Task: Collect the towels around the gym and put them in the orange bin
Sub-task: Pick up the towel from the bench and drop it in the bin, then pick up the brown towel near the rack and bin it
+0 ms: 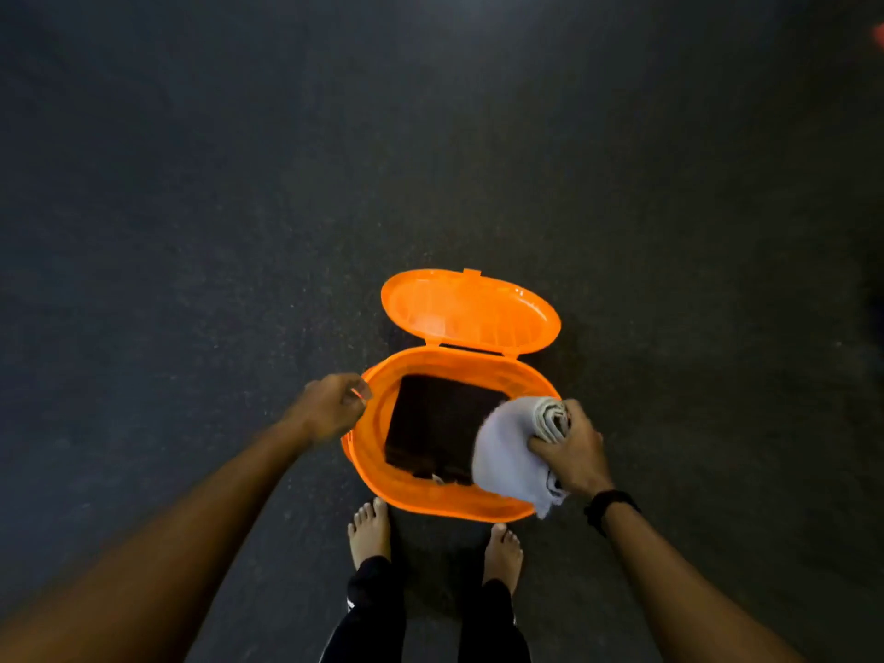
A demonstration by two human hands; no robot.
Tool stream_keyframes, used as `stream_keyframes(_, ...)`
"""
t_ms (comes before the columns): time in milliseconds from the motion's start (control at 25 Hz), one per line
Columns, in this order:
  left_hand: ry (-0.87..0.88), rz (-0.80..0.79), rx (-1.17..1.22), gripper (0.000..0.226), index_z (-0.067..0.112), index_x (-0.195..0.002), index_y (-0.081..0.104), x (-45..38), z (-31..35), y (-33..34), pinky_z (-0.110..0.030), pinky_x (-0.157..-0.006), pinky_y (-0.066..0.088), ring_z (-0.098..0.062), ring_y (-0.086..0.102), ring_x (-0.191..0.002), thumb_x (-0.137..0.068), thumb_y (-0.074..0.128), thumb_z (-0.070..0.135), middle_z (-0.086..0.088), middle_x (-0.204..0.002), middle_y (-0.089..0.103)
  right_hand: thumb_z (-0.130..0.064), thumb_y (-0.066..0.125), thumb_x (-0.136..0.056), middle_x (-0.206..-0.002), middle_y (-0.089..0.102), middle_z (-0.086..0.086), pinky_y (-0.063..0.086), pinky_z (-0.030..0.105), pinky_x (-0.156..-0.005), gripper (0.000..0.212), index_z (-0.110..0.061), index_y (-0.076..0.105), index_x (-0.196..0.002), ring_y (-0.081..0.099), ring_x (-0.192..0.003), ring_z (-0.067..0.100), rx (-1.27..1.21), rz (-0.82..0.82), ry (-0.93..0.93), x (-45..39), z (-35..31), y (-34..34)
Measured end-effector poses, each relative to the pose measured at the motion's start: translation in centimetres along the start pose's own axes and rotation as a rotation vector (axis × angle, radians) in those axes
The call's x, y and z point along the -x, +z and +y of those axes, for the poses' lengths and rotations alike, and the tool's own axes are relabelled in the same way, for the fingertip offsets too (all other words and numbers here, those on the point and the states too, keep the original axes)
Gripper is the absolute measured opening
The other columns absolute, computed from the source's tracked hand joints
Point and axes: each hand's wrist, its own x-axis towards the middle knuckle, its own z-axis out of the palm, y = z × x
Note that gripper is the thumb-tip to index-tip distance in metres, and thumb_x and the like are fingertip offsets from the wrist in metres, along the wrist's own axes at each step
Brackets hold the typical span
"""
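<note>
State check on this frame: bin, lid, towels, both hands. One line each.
orange bin: upright on the floor, open, not yet full.
lid: flipped back, hinged at the far rim.
dark towel: lying inside the bin.
white towel: bunched, held over the bin's right rim, not yet released.
left hand: fingers curled at the bin's left rim; contact unclear.
right hand: gripping the white towel.

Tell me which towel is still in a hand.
The white towel, gripped by the right hand over the bin rim. The dark towel already lies inside the bin, untouched.
</note>
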Motion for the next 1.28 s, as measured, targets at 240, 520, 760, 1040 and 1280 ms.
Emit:
stream_keyframes(240, 0.105, 0.022, -0.239, 0.045, 0.016, -0.135, 0.047, -7.8, -3.8, 7.4, -0.036, -0.096, 0.045, -0.029, 0.052, -0.12, -0.091, 0.056, 0.019, -0.012, -0.132, 0.054, -0.009, 0.077, -0.076, -0.117, 0.061, 0.0, 0.046, 0.024, -0.087, 0.053, -0.013, 0.052, -0.123, 0.058, -0.106, 0.003, 0.014, -0.104, -0.028, -9.1, 6.7, 5.5)
stream_keyframes(520, 0.105, 0.055, -0.397, 0.063, 0.021, -0.146, 0.028, -9.3, -2.4, 9.9, -0.044, -0.103, 0.04, -0.028, 0.037, -0.132, -0.092, 0.056, 0.037, -0.01, -0.146, 0.036, -0.027, 0.064, -0.088, -0.145, 0.036, 0.01, 0.037, 0.041, -0.104, 0.059, -0.016, 0.037, -0.139, 0.035, -0.133, 0.029, 0.533, -0.144, -0.114, -11.3, 7.4, 5.3)
stream_keyframes(760, 0.116, 0.126, -0.366, 0.066, 0.02, -0.147, 0.027, -3.4, 1.3, 5.2, -0.042, -0.104, 0.039, -0.027, 0.037, -0.132, -0.091, 0.056, 0.04, -0.008, -0.147, 0.035, -0.036, 0.063, -0.086, -0.146, 0.034, 0.008, 0.041, 0.044, -0.101, 0.064, -0.021, 0.033, -0.141, 0.037, -0.131, 0.029, 0.568, -0.15, -0.19, -7.1, 0.4, 0.7)
stream_keyframes(1040, 0.099, 0.33, -0.233, 0.074, 0.018, -0.148, 0.025, 8.1, 7.3, -5.0, -0.046, -0.104, 0.04, -0.028, 0.036, -0.134, -0.088, 0.059, 0.045, -0.01, -0.147, 0.035, -0.044, 0.066, -0.083, -0.146, 0.036, 0.005, 0.039, 0.043, -0.101, 0.071, -0.023, 0.033, -0.142, 0.037, -0.132, 0.027, 0.473, -0.106, -0.336, 0.4, -15.3, -8.4)
stream_keyframes(1280, 0.106, 0.573, 0.037, 0.067, 0.018, -0.14, 0.04, 21.7, 11.4, -14.4, -0.042, -0.098, 0.046, -0.025, 0.048, -0.124, -0.084, 0.064, 0.047, -0.01, -0.138, 0.046, -0.052, 0.065, -0.082, -0.143, 0.04, 0.004, 0.041, 0.043, -0.098, 0.067, -0.023, 0.04, -0.137, 0.042, -0.129, 0.024, 0.36, -0.097, -0.512, 9.5, -29.0, -16.3)
